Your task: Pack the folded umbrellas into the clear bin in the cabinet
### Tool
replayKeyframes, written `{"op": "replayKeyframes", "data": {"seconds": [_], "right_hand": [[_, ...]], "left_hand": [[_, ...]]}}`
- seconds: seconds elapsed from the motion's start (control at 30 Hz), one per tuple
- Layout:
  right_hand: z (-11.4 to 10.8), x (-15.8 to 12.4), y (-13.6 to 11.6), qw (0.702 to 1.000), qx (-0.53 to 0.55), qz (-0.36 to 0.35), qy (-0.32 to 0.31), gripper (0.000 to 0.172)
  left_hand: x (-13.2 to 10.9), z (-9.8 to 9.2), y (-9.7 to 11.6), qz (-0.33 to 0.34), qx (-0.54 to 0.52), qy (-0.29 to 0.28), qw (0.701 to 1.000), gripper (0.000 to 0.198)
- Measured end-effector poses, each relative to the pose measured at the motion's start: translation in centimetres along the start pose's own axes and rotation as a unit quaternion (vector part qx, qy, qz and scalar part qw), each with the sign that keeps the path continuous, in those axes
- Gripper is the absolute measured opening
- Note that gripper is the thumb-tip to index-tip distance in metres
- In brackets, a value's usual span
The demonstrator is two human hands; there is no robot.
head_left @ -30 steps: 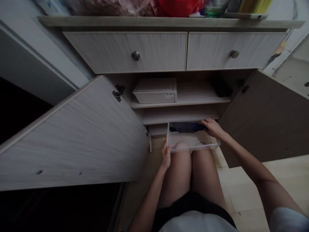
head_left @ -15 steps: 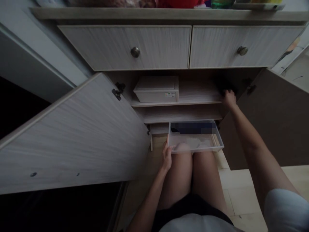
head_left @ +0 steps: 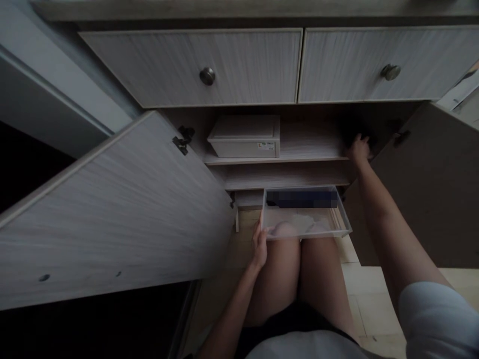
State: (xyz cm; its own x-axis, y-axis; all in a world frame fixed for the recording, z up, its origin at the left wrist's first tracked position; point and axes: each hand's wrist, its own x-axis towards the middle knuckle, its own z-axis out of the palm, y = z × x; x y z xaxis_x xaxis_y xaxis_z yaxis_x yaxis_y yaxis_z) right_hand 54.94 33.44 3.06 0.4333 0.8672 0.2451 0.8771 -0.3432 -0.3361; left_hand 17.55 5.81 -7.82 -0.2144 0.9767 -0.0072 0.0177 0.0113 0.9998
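Observation:
My left hand [head_left: 260, 244] grips the left wall of a clear plastic drawer box [head_left: 305, 236], thumb at the near corner. The box rests on my knees, and a dark blue, partly blurred-out thing [head_left: 303, 199] lies along its far side. My right hand [head_left: 359, 148] reaches to the right end of the cabinet's upper shelf [head_left: 314, 144]. Its fingers curl against a black object [head_left: 352, 128] in deep shadow, whose kind I cannot make out. On that same shelf, to the left, stands a white lidded storage box [head_left: 245, 135] with a small label.
Both cabinet doors hang open, the left door [head_left: 123, 214] and the right door [head_left: 430, 199], one on each side of me. Above the shelf are two closed drawers with round knobs [head_left: 207, 76]. A lower shelf [head_left: 288, 176] and the tiled floor [head_left: 377, 299] lie below.
My right hand has shifted slightly right at the black object, its fingers reaching a little further in. The view has tilted down, so the things on the countertop are out of sight. My left hand keeps its hold.

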Motion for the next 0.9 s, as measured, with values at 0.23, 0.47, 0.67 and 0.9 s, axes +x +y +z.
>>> {"op": "replayKeyframes", "data": {"seconds": [0.23, 0.47, 0.67, 0.9], "right_hand": [[-1.1, -1.0, 0.7, 0.987, 0.143, 0.071, 0.010, 0.046], [-2.3, -5.2, 3.5, 0.913, 0.404, 0.024, 0.054, 0.027], [-5.6, -14.7, 5.3, 0.861, 0.480, -0.094, -0.141, 0.048], [-7.3, -21.0, 4.6, 0.834, 0.429, -0.198, -0.286, 0.047]], "left_hand": [[0.0, 0.0, 0.1, 0.014, 0.001, -0.009, 1.000, 0.069], [0.1, -0.1, -0.2, 0.028, 0.005, -0.005, 1.000, 0.070], [0.1, -0.2, -0.2, 0.039, 0.017, -0.012, 0.999, 0.068], [0.1, -0.1, 0.0, 0.047, 0.028, -0.014, 0.998, 0.066]]}}
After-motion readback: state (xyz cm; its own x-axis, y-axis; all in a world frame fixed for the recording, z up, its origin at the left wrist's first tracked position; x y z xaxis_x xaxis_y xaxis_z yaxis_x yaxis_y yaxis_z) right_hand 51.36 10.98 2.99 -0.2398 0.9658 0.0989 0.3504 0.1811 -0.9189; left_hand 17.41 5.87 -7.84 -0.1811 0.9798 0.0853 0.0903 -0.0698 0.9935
